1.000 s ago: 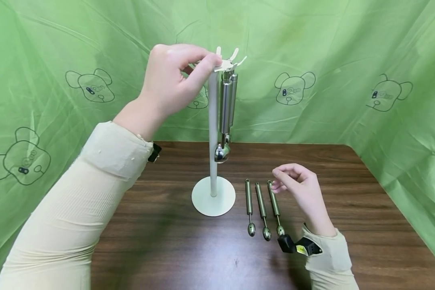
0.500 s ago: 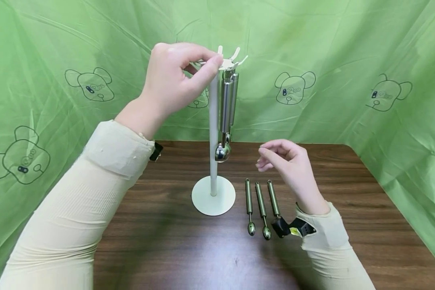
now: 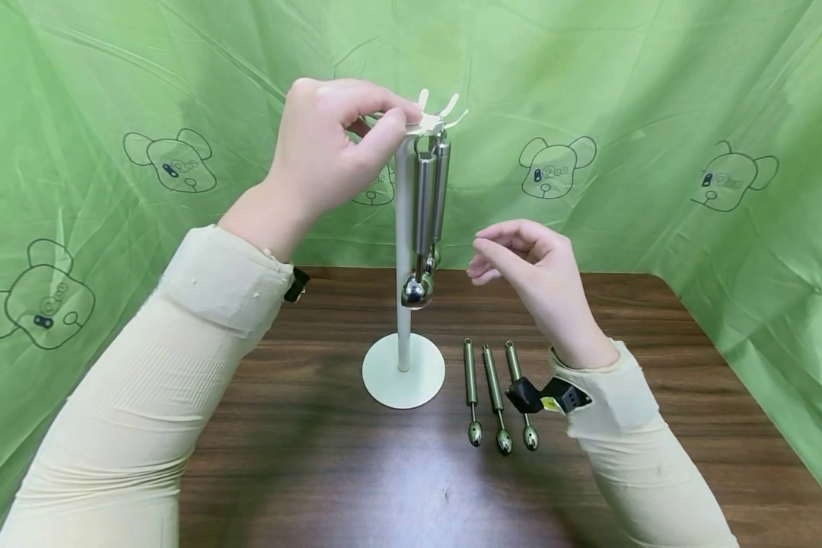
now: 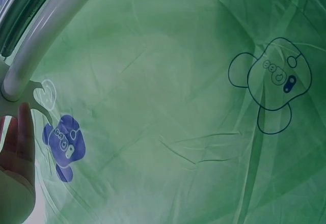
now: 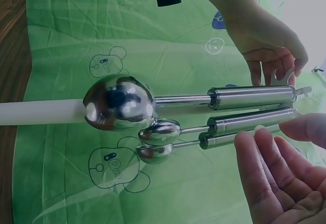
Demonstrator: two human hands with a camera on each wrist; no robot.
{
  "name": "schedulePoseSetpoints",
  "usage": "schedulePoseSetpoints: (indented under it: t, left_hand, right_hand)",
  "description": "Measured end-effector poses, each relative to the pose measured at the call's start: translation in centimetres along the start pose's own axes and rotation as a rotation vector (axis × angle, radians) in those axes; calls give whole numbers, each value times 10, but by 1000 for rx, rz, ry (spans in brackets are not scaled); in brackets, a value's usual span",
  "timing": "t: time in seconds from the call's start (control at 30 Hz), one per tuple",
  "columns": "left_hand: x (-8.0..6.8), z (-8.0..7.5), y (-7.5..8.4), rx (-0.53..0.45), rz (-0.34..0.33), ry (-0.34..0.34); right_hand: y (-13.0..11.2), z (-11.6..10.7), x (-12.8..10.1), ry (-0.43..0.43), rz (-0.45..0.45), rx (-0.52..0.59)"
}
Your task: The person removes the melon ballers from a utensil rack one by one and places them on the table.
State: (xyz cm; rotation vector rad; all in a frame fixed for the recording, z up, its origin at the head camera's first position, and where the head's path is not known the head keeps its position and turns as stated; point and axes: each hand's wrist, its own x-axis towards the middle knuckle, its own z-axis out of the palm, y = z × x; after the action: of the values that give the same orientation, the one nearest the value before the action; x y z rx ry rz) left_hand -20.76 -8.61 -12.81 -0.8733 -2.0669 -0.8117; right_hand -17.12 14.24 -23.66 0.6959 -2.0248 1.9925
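Upper centre of the head view: the left hand (image 3: pixel 329 144) pinches the hooked top (image 3: pixel 433 120) of the white stand (image 3: pixel 403 251), fingers curled on it. Three steel scoops (image 3: pixel 425 221) hang there beside the pole. Right of them the right hand (image 3: pixel 527 266) hovers, fingers loosely bent and apart, holding nothing. Lower centre, three more scoops (image 3: pixel 496 396) lie side by side on the brown table (image 3: pixel 657 365)
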Motion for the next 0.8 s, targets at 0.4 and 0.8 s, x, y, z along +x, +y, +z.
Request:
schedulePoseSetpoints:
  t: [0.4, 0.8]
  left_hand:
    - [1, 0, -1, 3, 3, -4]
    - [-1, 0, 0, -11, -16, 9]
  right_hand:
    - [-7, 12, 9, -24, -34, 8]
    - [-3, 36, 16, -16, 2, -67]
